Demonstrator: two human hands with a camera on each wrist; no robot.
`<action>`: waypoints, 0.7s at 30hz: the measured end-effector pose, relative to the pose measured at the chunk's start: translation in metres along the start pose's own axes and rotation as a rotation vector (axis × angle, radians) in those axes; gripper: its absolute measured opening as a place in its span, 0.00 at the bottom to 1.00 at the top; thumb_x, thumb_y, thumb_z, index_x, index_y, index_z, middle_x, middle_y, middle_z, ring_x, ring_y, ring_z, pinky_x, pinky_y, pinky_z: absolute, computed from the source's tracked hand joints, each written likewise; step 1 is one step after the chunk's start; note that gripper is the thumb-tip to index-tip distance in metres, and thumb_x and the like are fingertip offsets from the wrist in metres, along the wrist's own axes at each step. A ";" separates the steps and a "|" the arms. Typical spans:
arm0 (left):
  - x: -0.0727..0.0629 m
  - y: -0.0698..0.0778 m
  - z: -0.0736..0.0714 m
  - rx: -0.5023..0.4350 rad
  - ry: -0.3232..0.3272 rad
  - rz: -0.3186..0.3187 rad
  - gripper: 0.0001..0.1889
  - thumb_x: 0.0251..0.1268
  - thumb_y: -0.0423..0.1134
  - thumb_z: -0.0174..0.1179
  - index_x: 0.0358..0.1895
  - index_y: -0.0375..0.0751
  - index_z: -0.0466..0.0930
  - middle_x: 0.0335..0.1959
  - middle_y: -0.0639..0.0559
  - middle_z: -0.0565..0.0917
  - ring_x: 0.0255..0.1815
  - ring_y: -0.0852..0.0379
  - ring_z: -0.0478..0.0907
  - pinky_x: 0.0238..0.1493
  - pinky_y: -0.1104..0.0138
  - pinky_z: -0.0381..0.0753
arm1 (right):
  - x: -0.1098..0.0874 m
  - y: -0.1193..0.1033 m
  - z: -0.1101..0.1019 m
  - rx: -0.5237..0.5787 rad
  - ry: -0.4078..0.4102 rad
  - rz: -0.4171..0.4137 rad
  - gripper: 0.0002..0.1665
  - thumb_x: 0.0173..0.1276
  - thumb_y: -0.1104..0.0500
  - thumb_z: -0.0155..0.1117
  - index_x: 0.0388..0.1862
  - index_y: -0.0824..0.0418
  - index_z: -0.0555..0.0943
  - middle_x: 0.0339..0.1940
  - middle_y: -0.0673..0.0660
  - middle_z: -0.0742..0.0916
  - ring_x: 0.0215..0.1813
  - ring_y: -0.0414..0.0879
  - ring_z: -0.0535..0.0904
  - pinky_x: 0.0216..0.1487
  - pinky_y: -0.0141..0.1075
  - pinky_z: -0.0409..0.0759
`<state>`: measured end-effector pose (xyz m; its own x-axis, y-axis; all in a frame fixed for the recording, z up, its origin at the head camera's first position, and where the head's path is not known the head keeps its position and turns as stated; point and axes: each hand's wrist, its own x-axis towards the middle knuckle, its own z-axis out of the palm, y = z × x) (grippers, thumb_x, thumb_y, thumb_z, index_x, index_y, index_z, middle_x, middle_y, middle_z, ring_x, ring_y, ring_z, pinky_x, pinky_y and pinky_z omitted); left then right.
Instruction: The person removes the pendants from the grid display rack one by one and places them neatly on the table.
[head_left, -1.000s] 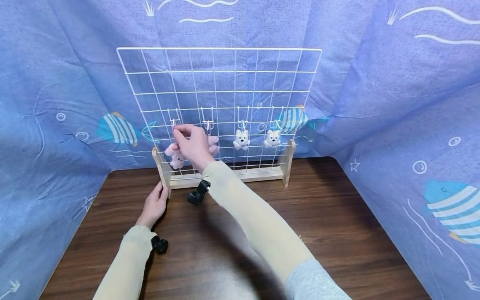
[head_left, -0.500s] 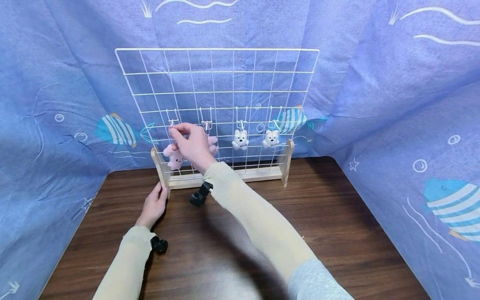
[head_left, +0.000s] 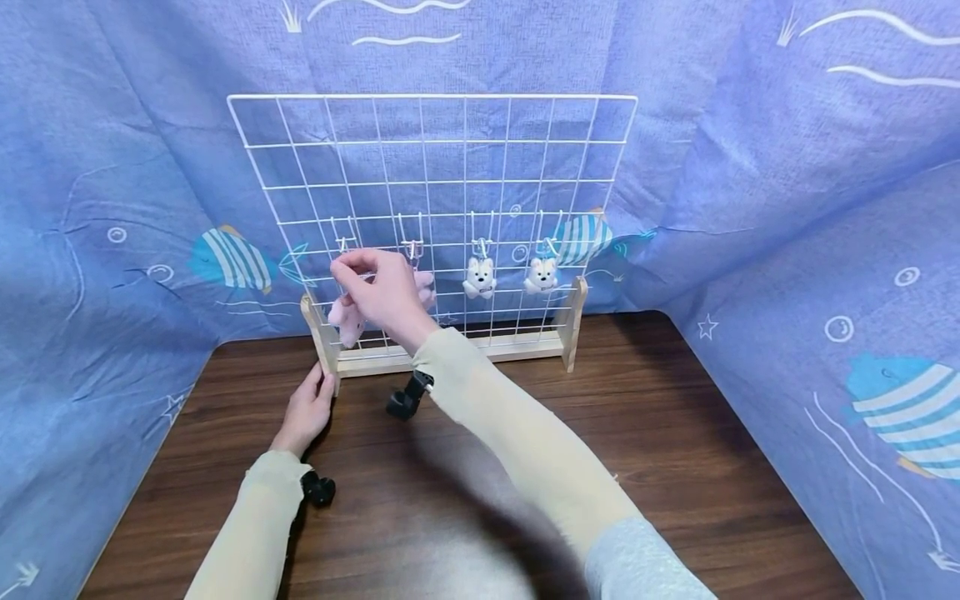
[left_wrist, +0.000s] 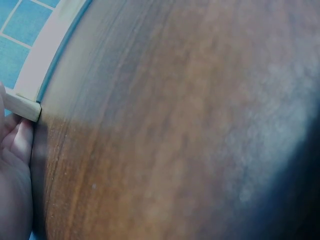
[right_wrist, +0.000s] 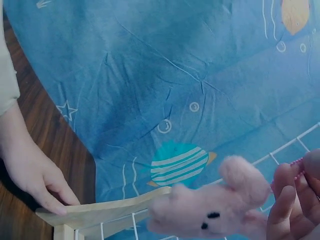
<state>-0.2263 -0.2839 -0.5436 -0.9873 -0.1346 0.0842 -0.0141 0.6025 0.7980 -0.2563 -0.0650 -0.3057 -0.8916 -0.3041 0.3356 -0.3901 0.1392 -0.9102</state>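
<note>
My right hand [head_left: 386, 287] pinches the pink bead chain [right_wrist: 298, 167] of a pink plush keychain [right_wrist: 210, 210]. The plush dangles in front of the white wire grid rack [head_left: 442, 182], below the leftmost hook [head_left: 343, 243]; my fingers hide the chain's top in the head view. A second pink plush [head_left: 425, 287] hangs one hook to the right, partly behind my right hand. Two white plush bear keychains [head_left: 481, 277] hang from the hooks further right. My left hand [head_left: 306, 414] holds the front end of the rack's left wooden foot [head_left: 321, 342].
The rack stands near the back of a dark wood table [head_left: 675, 467]. A blue cloth [head_left: 750, 250] with sea prints encloses the back and sides. A wooden crossbar [head_left: 517, 346] joins the rack's feet. Each wrist carries a small black camera [head_left: 405, 398].
My right hand has moved slightly left, and the pink plush has tilted and sunk a little with it. The left hand stays on the wooden foot.
</note>
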 end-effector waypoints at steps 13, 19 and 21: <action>0.001 -0.001 -0.002 0.006 -0.011 0.000 0.31 0.88 0.52 0.40 0.86 0.47 0.54 0.80 0.31 0.64 0.80 0.31 0.58 0.79 0.39 0.56 | -0.034 0.019 -0.008 -0.017 -0.114 -0.088 0.10 0.77 0.58 0.68 0.48 0.62 0.90 0.33 0.50 0.92 0.31 0.37 0.86 0.42 0.27 0.80; 0.001 -0.001 0.001 -0.010 0.010 0.010 0.29 0.89 0.49 0.41 0.85 0.44 0.56 0.78 0.31 0.67 0.79 0.33 0.61 0.79 0.41 0.58 | -0.050 0.031 -0.012 -0.028 -0.126 -0.044 0.10 0.76 0.58 0.68 0.47 0.62 0.91 0.37 0.52 0.92 0.31 0.36 0.84 0.38 0.28 0.82; 0.001 -0.001 0.002 -0.023 0.015 0.008 0.29 0.89 0.48 0.42 0.85 0.43 0.57 0.78 0.32 0.67 0.79 0.34 0.62 0.79 0.43 0.59 | -0.055 0.035 -0.015 -0.037 -0.139 -0.040 0.10 0.77 0.58 0.68 0.46 0.63 0.91 0.36 0.52 0.92 0.31 0.36 0.83 0.37 0.28 0.82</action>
<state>-0.2279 -0.2834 -0.5458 -0.9849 -0.1418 0.0990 -0.0027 0.5851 0.8110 -0.2240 -0.0294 -0.3528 -0.8354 -0.4378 0.3324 -0.4354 0.1581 -0.8862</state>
